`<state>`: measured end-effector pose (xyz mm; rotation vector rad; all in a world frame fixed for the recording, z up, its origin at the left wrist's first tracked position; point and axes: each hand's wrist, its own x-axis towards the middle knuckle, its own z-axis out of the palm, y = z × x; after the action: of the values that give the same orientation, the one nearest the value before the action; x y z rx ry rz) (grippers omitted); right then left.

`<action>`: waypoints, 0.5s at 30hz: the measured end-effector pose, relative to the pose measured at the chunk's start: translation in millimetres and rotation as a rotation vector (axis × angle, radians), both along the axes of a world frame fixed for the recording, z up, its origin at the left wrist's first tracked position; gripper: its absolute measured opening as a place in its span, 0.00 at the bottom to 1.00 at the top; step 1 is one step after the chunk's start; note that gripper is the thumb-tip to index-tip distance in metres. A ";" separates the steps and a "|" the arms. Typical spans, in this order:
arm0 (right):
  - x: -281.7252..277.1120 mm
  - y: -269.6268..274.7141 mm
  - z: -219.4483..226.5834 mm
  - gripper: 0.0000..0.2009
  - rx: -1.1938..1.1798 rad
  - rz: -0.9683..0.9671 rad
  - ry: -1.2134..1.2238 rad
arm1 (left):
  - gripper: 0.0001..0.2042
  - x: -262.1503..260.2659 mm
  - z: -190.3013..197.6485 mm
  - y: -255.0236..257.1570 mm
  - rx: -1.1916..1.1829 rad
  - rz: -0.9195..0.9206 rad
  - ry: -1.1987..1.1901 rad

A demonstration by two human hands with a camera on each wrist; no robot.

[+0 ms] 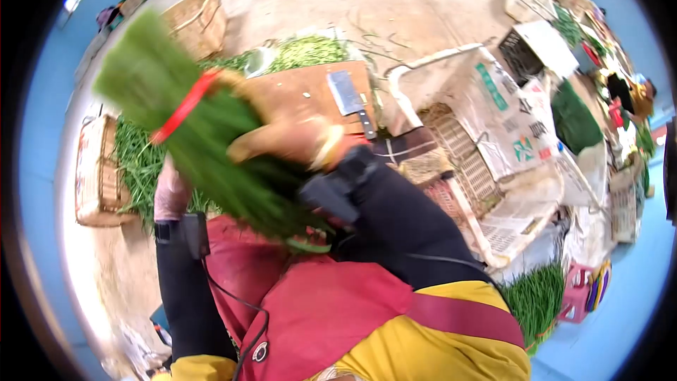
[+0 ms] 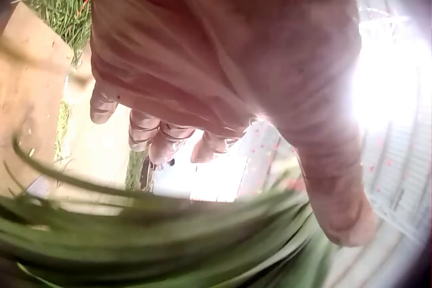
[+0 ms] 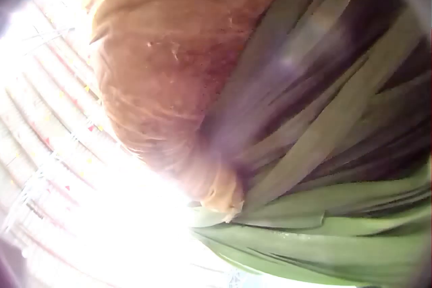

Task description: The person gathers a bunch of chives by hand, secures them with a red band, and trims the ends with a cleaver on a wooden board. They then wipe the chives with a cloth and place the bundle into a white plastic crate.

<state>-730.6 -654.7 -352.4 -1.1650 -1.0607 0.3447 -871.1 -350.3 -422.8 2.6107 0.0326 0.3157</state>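
A thick bundle of garlic chives (image 1: 226, 169), tied with a red band (image 1: 187, 107), is held up at a tilt before the body, blurred in the head view. My right hand (image 1: 285, 142) grips it from the side below the band, thumb across the leaves. The right wrist view shows this gloved hand (image 3: 169, 85) against the long flat leaves (image 3: 337, 139). My left hand (image 1: 171, 194) is lower, partly hidden behind the bundle. Seen from the left wrist, this hand (image 2: 229, 45) has loosely extended fingers and thumb, with leaves (image 2: 169, 237) close by the thumb.
A cleaver (image 1: 344, 95) lies on a wooden board (image 1: 296, 92) ahead, with chopped greens (image 1: 307, 53) behind it. Loose chives (image 1: 137, 162) lie at the left beside a basket (image 1: 95, 169). A large white crate (image 1: 486, 243) stands at the right. More chives (image 1: 536, 300) stand at the lower right.
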 end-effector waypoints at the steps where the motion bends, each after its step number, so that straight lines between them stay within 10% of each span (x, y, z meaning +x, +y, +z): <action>1: -11.2 8.9 1.2 0.42 0.076 0.113 0.086 | 0.26 -15.4 -20.0 -5.6 -0.125 0.030 0.069; 3: -24.5 20.8 0.8 0.39 0.016 0.042 0.050 | 0.26 -28.6 -33.3 -36.6 -1.159 0.079 0.026; 6: -24.3 26.2 -1.3 0.36 -0.083 -0.293 -0.375 | 0.27 -27.0 -18.9 -81.4 -1.694 -0.027 -0.211; 12: -29.1 -3.1 -35.0 0.42 -0.172 -0.179 -0.506 | 0.29 -0.6 34.3 -124.7 -1.501 0.247 -0.451; 15: 9.6 -47.5 -84.1 0.28 -0.529 -0.286 -0.338 | 0.31 -6.4 29.0 -98.7 -1.480 0.292 -0.555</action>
<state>-721.0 -702.2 -436.5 -1.8774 -1.1040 0.2085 -877.6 -449.0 -393.8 1.0050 0.3174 0.7389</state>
